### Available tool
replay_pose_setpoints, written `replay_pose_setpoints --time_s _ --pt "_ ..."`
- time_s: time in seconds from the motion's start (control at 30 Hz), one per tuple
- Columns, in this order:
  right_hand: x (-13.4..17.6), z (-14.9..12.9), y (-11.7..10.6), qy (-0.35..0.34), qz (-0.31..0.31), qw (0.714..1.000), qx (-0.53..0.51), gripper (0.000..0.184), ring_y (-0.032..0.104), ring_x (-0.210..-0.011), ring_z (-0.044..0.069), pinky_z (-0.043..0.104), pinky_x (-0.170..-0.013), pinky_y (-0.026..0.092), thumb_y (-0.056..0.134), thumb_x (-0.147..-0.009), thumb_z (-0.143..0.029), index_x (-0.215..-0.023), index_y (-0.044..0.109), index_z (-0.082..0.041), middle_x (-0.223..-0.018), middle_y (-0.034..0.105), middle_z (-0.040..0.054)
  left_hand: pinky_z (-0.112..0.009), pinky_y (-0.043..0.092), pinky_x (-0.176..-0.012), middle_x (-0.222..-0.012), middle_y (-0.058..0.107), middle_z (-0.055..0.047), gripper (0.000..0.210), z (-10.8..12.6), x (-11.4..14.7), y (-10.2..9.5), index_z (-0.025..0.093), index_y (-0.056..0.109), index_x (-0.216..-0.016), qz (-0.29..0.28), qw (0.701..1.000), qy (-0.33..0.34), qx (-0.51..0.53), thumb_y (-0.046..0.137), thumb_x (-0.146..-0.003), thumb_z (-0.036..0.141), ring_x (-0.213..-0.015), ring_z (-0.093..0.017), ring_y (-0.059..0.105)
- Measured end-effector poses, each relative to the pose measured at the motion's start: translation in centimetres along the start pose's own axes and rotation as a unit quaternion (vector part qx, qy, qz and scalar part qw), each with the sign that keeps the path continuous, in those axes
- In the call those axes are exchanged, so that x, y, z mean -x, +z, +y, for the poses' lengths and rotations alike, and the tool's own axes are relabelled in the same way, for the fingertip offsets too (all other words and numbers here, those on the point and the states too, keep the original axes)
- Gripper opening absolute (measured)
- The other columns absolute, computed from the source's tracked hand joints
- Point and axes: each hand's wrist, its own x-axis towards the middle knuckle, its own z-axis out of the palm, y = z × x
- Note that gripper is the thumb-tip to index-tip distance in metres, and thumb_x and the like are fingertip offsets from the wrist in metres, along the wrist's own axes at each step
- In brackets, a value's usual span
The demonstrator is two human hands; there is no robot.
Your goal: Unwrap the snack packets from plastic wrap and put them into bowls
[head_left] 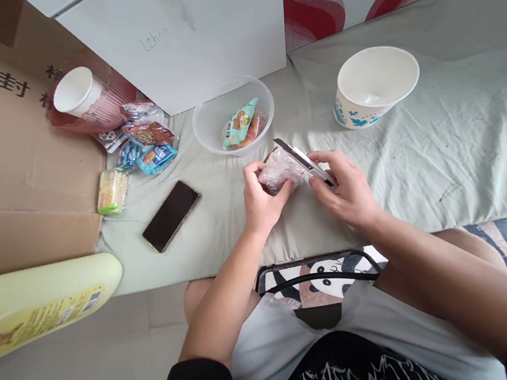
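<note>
My left hand (pixel 262 198) is closed around a small snack packet (pixel 279 173) in clear, crinkled plastic wrap; what is inside cannot be made out. In my right hand (pixel 346 189) is a utility knife (pixel 311 162), its dark blade (pixel 286 149) pointing up and left along the packet's right edge. Whether the blade touches the wrap is unclear. Just beyond my hands stands a round clear plastic bowl (pixel 203 124) with a green bear-printed packet (pixel 240 125) and a reddish one inside. To the right is a white paper bucket (pixel 362 104) with blue print.
A phone (pixel 172 216) lies left of my hands. Behind it are several wrapped snacks (pixel 156 160) and a paper cup (pixel 77 92) in a pink ribbed holder. Cardboard (pixel 13 143) borders the left, a white box (pixel 193 40) the back, and a yellow bottle (pixel 46 303) the front left.
</note>
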Motion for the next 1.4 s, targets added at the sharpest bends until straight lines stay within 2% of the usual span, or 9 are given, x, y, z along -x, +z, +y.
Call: replay_pose_setpoints --time_s 0.07,0.17,0.47,0.57,0.67,1.03,1.17,1.3,1.4 --pt "-0.1 -0.1 -0.2 -0.027 0.007 1.000 0.006 0.032 0.068 -0.086 0.021 0.035 -0.071 0.056 0.056 -0.090 -0.019 -0.120 0.065 -0.024 -0.110 0.071 0.0076 -0.025 0.048 -0.071 -0.103 0.058 0.000 0.063 0.0 0.0 0.1 0.027 0.041 -0.118 0.018 0.999 -0.022 0.014 0.088 -0.075 0.035 -0.080 -0.013 0.060" --pt "-0.2 -0.2 -0.4 -0.052 0.007 0.999 0.007 0.032 0.069 -0.085 0.021 0.035 -0.074 0.058 0.054 -0.091 -0.015 -0.119 0.068 -0.022 -0.109 0.071 0.0084 -0.025 0.049 -0.073 -0.107 0.057 -0.001 0.067 0.0 0.0 0.2 0.026 0.041 -0.117 0.036 0.999 -0.037 0.017 0.090 -0.074 0.042 -0.082 -0.013 0.062" --pt "0.1 0.0 -0.2 -0.049 0.014 0.998 0.037 0.034 0.065 -0.073 0.017 0.031 -0.061 0.056 0.059 -0.088 -0.016 -0.116 0.076 -0.024 -0.106 0.071 0.0081 -0.024 0.050 -0.069 -0.100 0.055 0.001 0.067 0.0 -0.4 0.2 0.026 0.044 -0.111 0.043 0.993 -0.054 0.099 0.089 -0.072 0.057 -0.076 -0.011 0.059" --pt "0.3 0.1 0.2 -0.042 0.022 0.998 0.037 0.035 0.057 -0.057 0.011 0.030 -0.059 0.055 0.059 -0.086 -0.013 -0.113 0.079 -0.024 -0.106 0.072 0.0063 -0.025 0.051 -0.072 -0.101 0.056 0.000 0.068 -0.1 -0.5 0.2 0.026 0.045 -0.111 0.051 0.989 -0.043 0.133 0.089 -0.070 0.058 -0.079 -0.012 0.059" --pt "0.3 0.2 0.5 -0.031 0.027 0.998 0.043 0.034 0.052 -0.053 0.008 0.030 -0.060 0.055 0.060 -0.086 -0.013 -0.112 0.080 -0.025 -0.105 0.072 0.0054 -0.024 0.051 -0.071 -0.100 0.056 0.001 0.069 -0.3 -0.6 0.2 0.026 0.047 -0.110 0.058 0.984 -0.039 0.165 0.091 -0.067 0.058 -0.079 -0.011 0.059" --pt "0.3 0.2 -0.1 0.008 0.001 0.999 0.044 0.034 0.059 -0.060 0.012 0.030 -0.063 0.056 0.058 -0.088 -0.016 -0.110 0.082 -0.026 -0.103 0.073 0.0060 -0.024 0.052 -0.073 -0.102 0.060 0.000 0.078 -0.1 -1.1 -0.2 0.029 0.045 -0.110 0.130 0.942 -0.111 0.288 0.097 -0.058 0.056 -0.085 -0.013 0.063" --pt "0.8 0.3 -0.5 0.017 0.007 0.998 0.053 0.033 0.059 -0.058 0.012 0.029 -0.060 0.055 0.058 -0.086 -0.018 -0.107 0.082 -0.025 -0.101 0.075 0.0059 -0.027 0.054 -0.075 -0.108 0.061 -0.002 0.077 -0.4 -1.3 -0.3 0.029 0.043 -0.112 0.125 0.946 -0.115 0.275 0.094 -0.063 0.059 -0.090 -0.015 0.065" --pt "0.9 0.8 -2.1 0.011 0.015 0.997 0.078 0.033 0.058 -0.055 0.013 0.031 -0.056 0.054 0.059 -0.081 -0.016 -0.103 0.082 -0.025 -0.096 0.076 0.0050 -0.029 0.056 -0.076 -0.111 0.061 -0.004 0.078 -1.1 -1.4 -0.4 0.030 0.040 -0.114 0.120 0.961 -0.099 0.227 0.086 -0.066 0.070 -0.090 -0.016 0.066" --pt "0.8 1.4 -3.2 0.009 0.073 0.991 0.111 0.031 0.062 -0.061 0.017 0.034 -0.058 0.055 0.060 -0.081 -0.018 -0.103 0.081 -0.027 -0.094 0.075 0.0053 -0.030 0.056 -0.076 -0.114 0.059 -0.005 0.075 -1.4 -1.1 -0.3 0.030 0.037 -0.115 0.115 0.974 -0.083 0.179 0.077 -0.073 0.077 -0.090 -0.015 0.067"
